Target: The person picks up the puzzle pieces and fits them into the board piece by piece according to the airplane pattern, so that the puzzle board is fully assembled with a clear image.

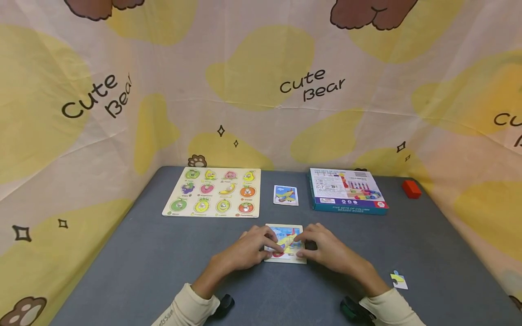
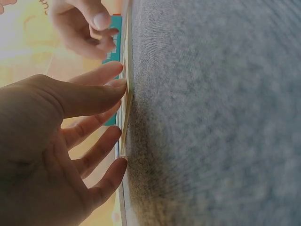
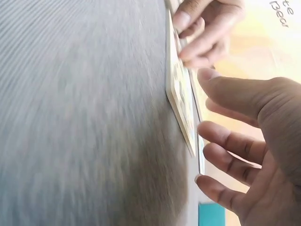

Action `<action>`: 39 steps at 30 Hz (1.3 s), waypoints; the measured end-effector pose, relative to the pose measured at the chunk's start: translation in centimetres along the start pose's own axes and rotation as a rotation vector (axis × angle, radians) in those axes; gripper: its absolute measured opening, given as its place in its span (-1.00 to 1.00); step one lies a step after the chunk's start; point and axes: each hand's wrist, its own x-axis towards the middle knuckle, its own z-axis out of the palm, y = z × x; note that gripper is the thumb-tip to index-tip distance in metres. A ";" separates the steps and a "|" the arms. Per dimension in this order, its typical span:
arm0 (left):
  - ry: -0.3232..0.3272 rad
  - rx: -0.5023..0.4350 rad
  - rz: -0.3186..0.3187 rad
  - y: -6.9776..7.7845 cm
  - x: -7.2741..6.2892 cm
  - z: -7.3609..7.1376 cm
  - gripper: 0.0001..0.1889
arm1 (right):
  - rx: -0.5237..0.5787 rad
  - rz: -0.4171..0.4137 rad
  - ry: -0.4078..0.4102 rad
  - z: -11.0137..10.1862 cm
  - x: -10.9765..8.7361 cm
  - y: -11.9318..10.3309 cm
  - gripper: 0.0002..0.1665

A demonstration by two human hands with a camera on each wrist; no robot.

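A small jigsaw puzzle board point(image 1: 285, 259) with an airplane picture lies flat at the middle of the table. My left hand point(image 1: 249, 246) touches its left side, the index finger reaching over the picture and the thumb by the front edge. In the left wrist view that hand point(image 2: 61, 136) has its fingers spread along the board's edge. Over the right side of the board is my right hand point(image 1: 326, 246); in the right wrist view its fingers point(image 3: 221, 134) are slightly bent with nothing between them. A loose puzzle piece point(image 1: 399, 280) lies to the right of the right forearm.
Behind the board lies a small airplane picture card point(image 1: 286, 203). A fruit picture board point(image 1: 212, 213) is at the back left. At the back right are a flat teal and white box point(image 1: 346, 206) and a red block point(image 1: 411, 189). Printed cloth point(image 1: 261, 122) hangs around the table.
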 end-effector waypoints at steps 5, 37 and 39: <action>0.006 -0.002 -0.008 0.0 0.0 0.1 -0.73 | -0.017 0.034 0.020 -1.4 -1.8 0.9 -0.68; 0.021 -0.031 0.025 -0.2 -0.1 0.1 -0.72 | -0.169 0.205 0.248 -5.6 -15.2 8.8 -0.51; 0.021 -0.030 0.025 -0.2 -0.1 0.1 -0.72 | -0.159 0.200 0.261 -5.6 -15.8 9.3 -0.50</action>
